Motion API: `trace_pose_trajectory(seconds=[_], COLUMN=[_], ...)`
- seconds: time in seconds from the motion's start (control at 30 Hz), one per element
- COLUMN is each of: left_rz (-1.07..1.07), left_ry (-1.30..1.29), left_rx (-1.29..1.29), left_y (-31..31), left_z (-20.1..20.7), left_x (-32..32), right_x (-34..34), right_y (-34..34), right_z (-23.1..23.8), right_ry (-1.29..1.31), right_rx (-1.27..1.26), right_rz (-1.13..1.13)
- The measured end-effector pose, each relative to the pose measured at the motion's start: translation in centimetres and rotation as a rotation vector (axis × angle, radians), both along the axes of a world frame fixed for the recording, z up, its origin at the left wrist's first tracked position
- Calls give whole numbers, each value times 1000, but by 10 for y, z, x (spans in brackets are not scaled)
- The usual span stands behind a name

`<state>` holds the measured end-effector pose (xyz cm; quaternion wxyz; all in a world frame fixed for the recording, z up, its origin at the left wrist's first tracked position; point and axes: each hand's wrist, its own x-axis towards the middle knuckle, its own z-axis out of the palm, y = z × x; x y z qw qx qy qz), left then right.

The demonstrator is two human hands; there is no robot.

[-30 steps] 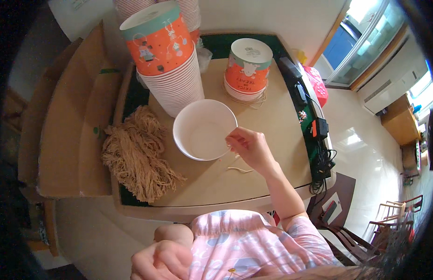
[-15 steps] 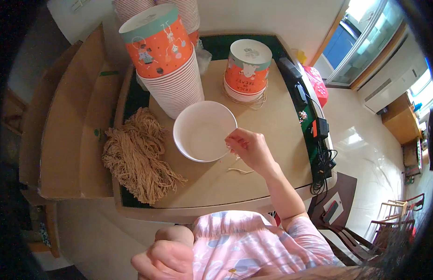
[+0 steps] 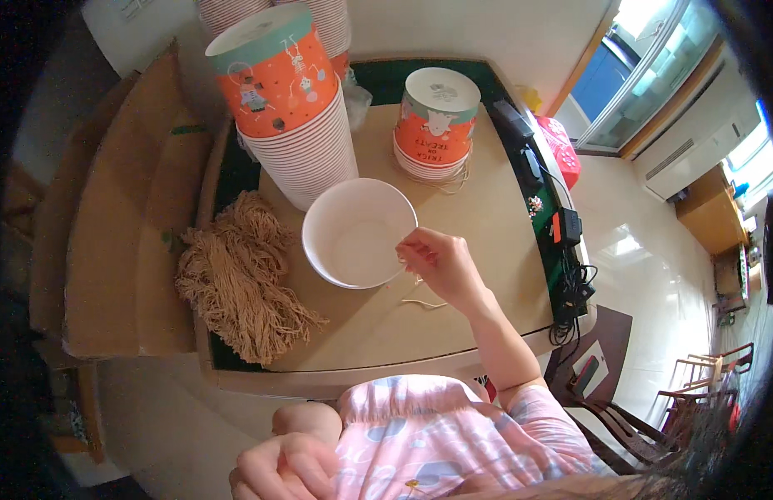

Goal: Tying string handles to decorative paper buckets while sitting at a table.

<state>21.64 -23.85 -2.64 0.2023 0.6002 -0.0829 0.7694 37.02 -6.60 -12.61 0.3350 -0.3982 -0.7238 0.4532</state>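
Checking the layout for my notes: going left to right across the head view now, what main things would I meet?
Cardboard box → tan cord bundle → open white tub → right hand → black adapter → wooden cabinet.

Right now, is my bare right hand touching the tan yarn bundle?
Apart: the head view shows the round white-lined tub and tabletop between your right hand and the tan yarn bundle.
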Motion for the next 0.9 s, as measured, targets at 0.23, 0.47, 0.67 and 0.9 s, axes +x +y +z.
trace_pose_trajectory(seconds=[0.23,0.47,0.67,0.9], left_rz=[122,-157,-97,-235], left_ry=[-355,214,-12,506], left_rx=[-231,-1440,-1537,-1464], left_y=[-22,14,54,71], left_z=[0,-104,-176,-125], left_x=[34,20,65,45], right_x=[0,2,0,4], right_y=[0,6,1,-1], right_z=[1,4,5,14], right_ry=[34,3,16,-108], right_rx=[-36,-202,-250,-168], right_rz=[30,46,58,66])
